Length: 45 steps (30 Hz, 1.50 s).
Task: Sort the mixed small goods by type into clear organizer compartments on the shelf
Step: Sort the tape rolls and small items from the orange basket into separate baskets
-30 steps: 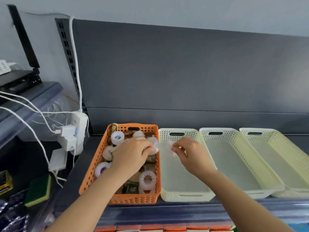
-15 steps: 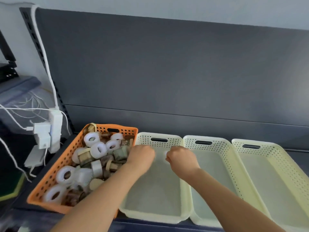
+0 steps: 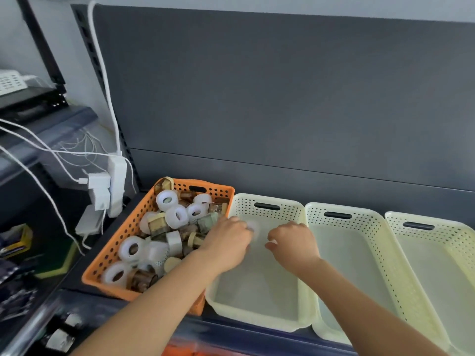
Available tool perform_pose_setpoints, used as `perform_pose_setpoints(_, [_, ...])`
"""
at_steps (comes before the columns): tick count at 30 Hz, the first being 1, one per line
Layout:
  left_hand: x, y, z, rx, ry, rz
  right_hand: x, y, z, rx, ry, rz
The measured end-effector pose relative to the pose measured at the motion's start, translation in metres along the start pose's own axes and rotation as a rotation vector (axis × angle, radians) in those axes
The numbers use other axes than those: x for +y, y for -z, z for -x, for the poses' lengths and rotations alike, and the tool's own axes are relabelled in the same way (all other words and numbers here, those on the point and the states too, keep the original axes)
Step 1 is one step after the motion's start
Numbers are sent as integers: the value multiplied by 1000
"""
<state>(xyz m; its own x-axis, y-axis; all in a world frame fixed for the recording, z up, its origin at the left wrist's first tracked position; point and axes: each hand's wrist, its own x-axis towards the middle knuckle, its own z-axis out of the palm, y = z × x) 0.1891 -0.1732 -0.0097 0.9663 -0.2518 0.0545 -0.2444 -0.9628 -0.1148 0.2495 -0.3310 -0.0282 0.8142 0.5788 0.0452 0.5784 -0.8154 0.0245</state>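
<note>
Fig. | we are moving a white tape roll (image 3: pixel 253 228) from the orange basket (image 3: pixel 123 242), where it was a second ago, into the first cream basket (image 3: pixel 290 209) | left hand (image 3: pixel 226 242) pinching it | right hand (image 3: pixel 291 242) curled, contents we cannot tell | sorting just beginning

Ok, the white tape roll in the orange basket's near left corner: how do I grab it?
Probably from above: pinch the white tape roll across its outer rim. It lies hole-up, hemmed in sideways by the orange basket wall and a brown dispenser.
</note>
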Motion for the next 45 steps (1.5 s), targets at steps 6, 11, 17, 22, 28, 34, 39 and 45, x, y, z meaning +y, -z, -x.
perform_pose_setpoints(6, [-31, 24, 48, 247, 36, 161, -48, 10, 8, 202, 43, -385])
perform_pose_setpoints(11, [-80, 17, 82, 230, 290, 124, -85, 19, 4, 230, 164, -533])
perform_pose_setpoints(17, [-119, -15, 97, 47, 511, 111, -106, 16, -4, 173, 197, -429])
perform_pose_setpoints(22, [-122, -22, 94, 91, 554, 165, -111, 15, -10, 186, 179, -375])
perform_pose_setpoints(28, [-126, -4, 89, 188, 522, 238, -107, 18, -4, 227, 119, -536])
perform_pose_setpoints(34, [-92, 28, 60, 302, 382, 434, -83, 34, 11, 341, -71, -680])
perform_pose_setpoints(39, [-38, 38, 27, 307, 232, 538, -32, 38, 44, 423, -286, -702])
perform_pose_setpoints(45, [48, 41, -24, 257, 44, 568, 56, 33, 91, 378, -514, -563])
